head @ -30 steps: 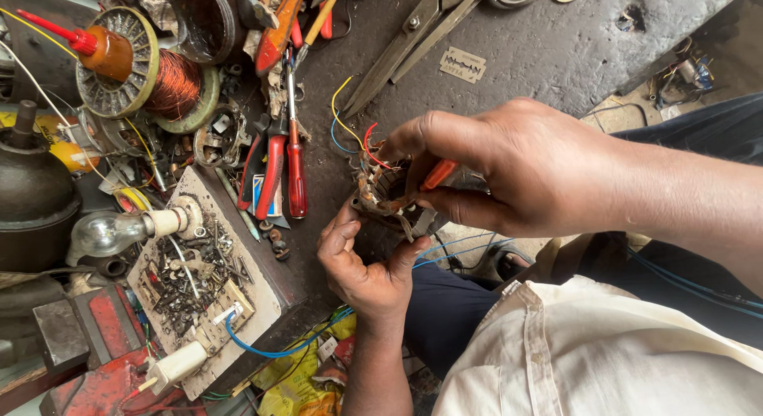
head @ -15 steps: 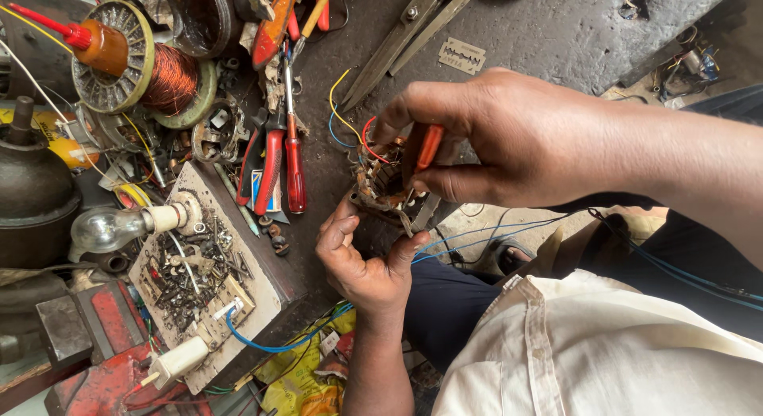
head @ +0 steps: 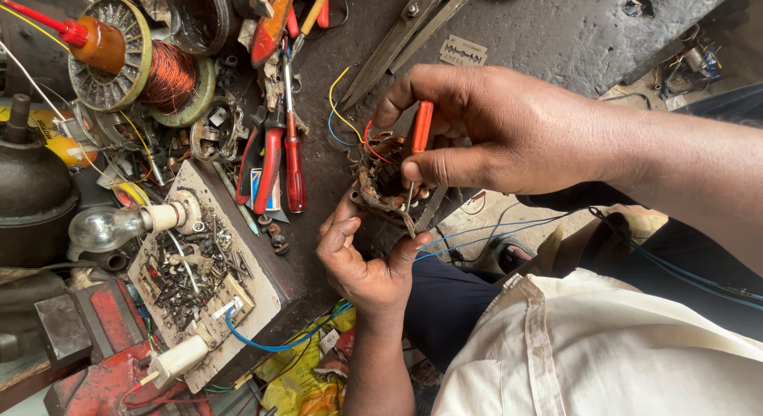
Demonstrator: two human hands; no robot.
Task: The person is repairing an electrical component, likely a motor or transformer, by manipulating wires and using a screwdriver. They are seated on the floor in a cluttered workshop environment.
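1. Motor stator (head: 389, 185), small, rusty and dark, wound with copper wire, held at the edge of a grimy workbench (head: 556, 34), above the person's lap.
2. Left hand (head: 362, 261) cupped under the stator from below, fingers curled part way round its casing, thumb up along the right side.
3. Right hand (head: 493, 130) reaching in from the right, closed on an orange-handled screwdriver (head: 419, 134), pinched between thumb and fingertips, metal tip pointing down into the stator's windings.
4. Yellow, blue and red wire leads (head: 346, 118) trailing loose from the top of the stator; thin blue wires (head: 493, 233) running away to the right across dark trousers and a cream shirt.
5. To the left on the bench: red-handled pliers (head: 270, 158), a red-handled screwdriver (head: 295, 170), large metal scissors (head: 405, 34) and a razor blade (head: 463, 50).
6. Further left: a spool of copper wire (head: 163, 74), a clear light bulb (head: 107, 228) in a white holder, lying on a pale board (head: 262, 293) strewn with screws and small metal scraps.
7. Progress, judged from this view: casing already open, windings bare, leads unconnected; probing or prying inside under way; no sign of new winding or reassembly, so most of the repair likely remaining.
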